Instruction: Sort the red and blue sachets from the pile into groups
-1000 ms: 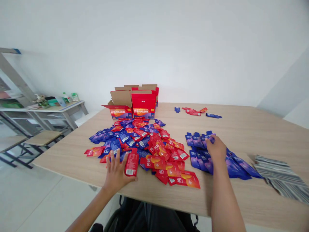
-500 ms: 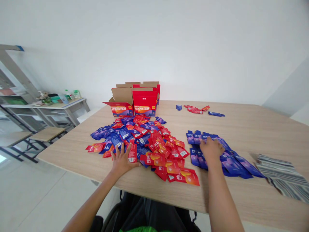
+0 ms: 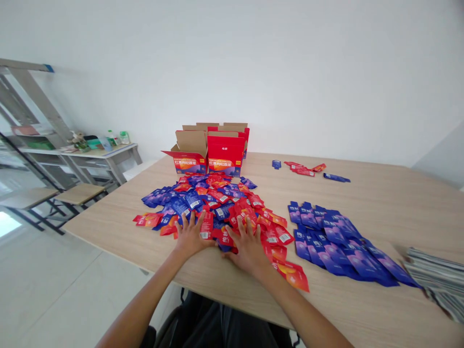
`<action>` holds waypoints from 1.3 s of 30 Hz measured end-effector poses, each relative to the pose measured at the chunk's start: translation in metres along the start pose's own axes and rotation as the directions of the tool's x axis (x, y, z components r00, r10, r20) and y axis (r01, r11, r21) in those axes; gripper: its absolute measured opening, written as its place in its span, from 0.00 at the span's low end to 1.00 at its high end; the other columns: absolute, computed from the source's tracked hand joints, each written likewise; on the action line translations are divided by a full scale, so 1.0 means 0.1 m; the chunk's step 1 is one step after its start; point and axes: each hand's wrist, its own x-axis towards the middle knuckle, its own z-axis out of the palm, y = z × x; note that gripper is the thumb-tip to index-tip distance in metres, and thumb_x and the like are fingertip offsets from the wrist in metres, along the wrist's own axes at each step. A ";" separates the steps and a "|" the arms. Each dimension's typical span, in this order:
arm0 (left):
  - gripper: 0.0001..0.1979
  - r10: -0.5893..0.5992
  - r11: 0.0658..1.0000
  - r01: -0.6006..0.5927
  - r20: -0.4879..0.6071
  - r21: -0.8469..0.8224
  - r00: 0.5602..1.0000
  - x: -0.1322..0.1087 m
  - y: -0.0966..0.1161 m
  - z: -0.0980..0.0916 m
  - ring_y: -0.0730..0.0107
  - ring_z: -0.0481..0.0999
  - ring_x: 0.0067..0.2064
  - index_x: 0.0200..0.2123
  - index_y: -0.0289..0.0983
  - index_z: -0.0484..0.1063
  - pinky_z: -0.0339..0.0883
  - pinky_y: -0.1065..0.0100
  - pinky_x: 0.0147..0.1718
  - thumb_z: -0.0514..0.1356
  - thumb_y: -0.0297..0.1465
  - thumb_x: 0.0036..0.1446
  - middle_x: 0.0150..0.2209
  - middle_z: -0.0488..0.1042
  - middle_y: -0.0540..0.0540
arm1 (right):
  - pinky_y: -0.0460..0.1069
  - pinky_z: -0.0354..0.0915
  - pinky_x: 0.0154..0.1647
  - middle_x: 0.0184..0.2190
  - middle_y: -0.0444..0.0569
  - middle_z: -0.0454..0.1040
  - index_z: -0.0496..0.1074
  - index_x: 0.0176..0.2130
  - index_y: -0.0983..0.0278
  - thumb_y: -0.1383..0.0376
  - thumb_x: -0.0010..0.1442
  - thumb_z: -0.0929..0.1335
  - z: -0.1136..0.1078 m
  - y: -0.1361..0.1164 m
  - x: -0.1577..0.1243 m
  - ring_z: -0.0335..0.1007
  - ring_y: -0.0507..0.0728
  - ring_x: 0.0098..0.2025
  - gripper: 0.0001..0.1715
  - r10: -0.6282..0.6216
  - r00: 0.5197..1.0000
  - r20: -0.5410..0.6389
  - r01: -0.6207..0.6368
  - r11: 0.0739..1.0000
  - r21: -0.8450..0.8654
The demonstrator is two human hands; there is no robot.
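A loose heap of red sachets [image 3: 281,232] and blue sachets [image 3: 180,206] spreads over the table in front of me. My left hand [image 3: 191,238] rests at the heap's near edge, fingers spread, beside a red sachet [image 3: 207,225] with a barcode label. Over the red sachets right of it lies my right hand [image 3: 248,248], also with its fingers apart; what its palm covers is hidden. To the right, blue sachets are laid in two overlapping rows, the back row [image 3: 308,216] and the front row [image 3: 326,253].
Open red cartons [image 3: 226,157] stand behind the heap. A few red sachets [image 3: 302,169] and a blue sachet [image 3: 336,178] lie near the wall. A striped cloth [image 3: 431,275] is at the right edge. Stools [image 3: 80,194] and a side desk [image 3: 108,153] stand left.
My right hand has left the blue rows and moved left onto the red sachets in the heap. My left hand stays by the heap's near edge. The view has shifted slightly.
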 end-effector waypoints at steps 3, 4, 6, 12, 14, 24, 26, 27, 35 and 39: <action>0.65 -0.010 1.000 0.010 -0.006 -0.014 1.000 0.11 -0.01 0.00 0.22 0.35 0.72 0.74 0.45 0.44 0.37 0.27 0.63 0.66 0.64 0.37 0.73 0.49 0.30 | 0.78 0.27 0.66 0.75 0.58 0.40 0.55 0.71 0.49 0.37 0.57 0.69 0.02 0.05 0.21 0.27 0.81 0.74 0.51 -0.026 0.999 -0.041 0.025 0.999 -0.030; 0.66 -0.008 1.000 0.008 -0.011 -0.017 1.000 0.16 -0.02 0.01 0.23 0.35 0.72 0.74 0.44 0.44 0.37 0.28 0.63 0.65 0.64 0.37 0.72 0.51 0.30 | 0.78 0.28 0.66 0.75 0.58 0.40 0.54 0.71 0.50 0.37 0.57 0.69 0.02 0.07 0.28 0.27 0.81 0.74 0.52 -0.027 0.998 -0.048 0.025 0.999 -0.040; 0.66 -0.004 1.000 0.003 -0.027 -0.025 1.000 0.28 -0.05 0.02 0.24 0.36 0.73 0.74 0.43 0.45 0.36 0.28 0.64 0.64 0.66 0.37 0.71 0.54 0.29 | 0.78 0.30 0.66 0.75 0.58 0.40 0.54 0.71 0.50 0.37 0.58 0.69 0.02 0.08 0.41 0.28 0.81 0.74 0.51 -0.022 0.998 -0.052 0.020 0.999 -0.049; 0.65 -0.014 0.999 0.013 -0.046 -0.029 0.999 0.68 -0.13 0.07 0.23 0.36 0.72 0.74 0.43 0.44 0.35 0.27 0.63 0.62 0.66 0.39 0.71 0.55 0.29 | 0.77 0.34 0.67 0.75 0.59 0.42 0.56 0.71 0.51 0.36 0.58 0.68 0.01 0.14 0.77 0.30 0.79 0.74 0.50 0.002 0.999 -0.054 -0.005 0.999 -0.045; 0.64 -0.017 1.000 0.015 -0.051 -0.028 0.999 0.79 -0.15 0.07 0.22 0.36 0.72 0.74 0.43 0.44 0.36 0.27 0.63 0.62 0.67 0.40 0.70 0.55 0.29 | 0.77 0.34 0.67 0.75 0.59 0.43 0.56 0.70 0.51 0.36 0.57 0.68 0.00 0.18 0.88 0.30 0.79 0.74 0.50 -0.003 0.998 -0.062 0.000 0.999 -0.045; 0.62 -0.027 0.999 0.031 -0.107 0.036 0.994 1.04 -0.14 0.13 0.21 0.42 0.71 0.73 0.42 0.46 0.41 0.29 0.63 0.59 0.68 0.42 0.69 0.59 0.29 | 0.75 0.36 0.68 0.75 0.56 0.44 0.59 0.69 0.50 0.37 0.57 0.70 0.09 0.34 1.20 0.33 0.76 0.75 0.49 0.009 0.995 -0.102 -0.010 1.000 -0.011; 0.62 -0.010 0.999 0.016 -0.138 0.046 0.990 1.01 -0.14 0.11 0.20 0.45 0.70 0.73 0.41 0.48 0.45 0.32 0.63 0.59 0.68 0.42 0.68 0.60 0.29 | 0.74 0.36 0.68 0.75 0.57 0.42 0.57 0.70 0.52 0.40 0.57 0.71 0.06 0.34 1.16 0.33 0.77 0.75 0.50 0.017 0.997 -0.069 -0.017 1.000 -0.009; 0.61 -0.004 0.999 0.011 -0.147 0.050 0.989 1.00 -0.14 0.10 0.20 0.47 0.70 0.73 0.41 0.50 0.47 0.34 0.63 0.60 0.67 0.42 0.68 0.61 0.29 | 0.73 0.36 0.69 0.75 0.59 0.42 0.57 0.70 0.54 0.42 0.58 0.71 0.04 0.33 1.13 0.33 0.76 0.75 0.49 0.013 0.998 -0.055 -0.014 1.000 -0.013; 0.50 -0.024 0.997 0.040 -0.237 0.064 0.971 0.82 -0.06 0.07 0.30 0.57 0.68 0.68 0.32 0.60 0.57 0.40 0.61 0.59 0.60 0.53 0.66 0.64 0.29 | 0.61 0.54 0.64 0.57 0.63 0.72 0.76 0.53 0.65 0.62 0.68 0.66 -0.16 0.07 0.98 0.63 0.69 0.62 0.17 0.078 0.984 -0.160 -0.090 0.994 -0.066; 0.44 0.002 1.000 0.004 -0.393 0.015 0.920 0.73 -0.04 0.16 0.33 0.56 0.69 0.66 0.29 0.63 0.54 0.39 0.63 0.58 0.56 0.58 0.66 0.63 0.25 | 0.57 0.62 0.55 0.48 0.61 0.77 0.77 0.50 0.65 0.69 0.69 0.61 -0.20 0.03 1.00 0.70 0.66 0.53 0.18 0.132 0.977 -0.166 -0.138 0.990 -0.026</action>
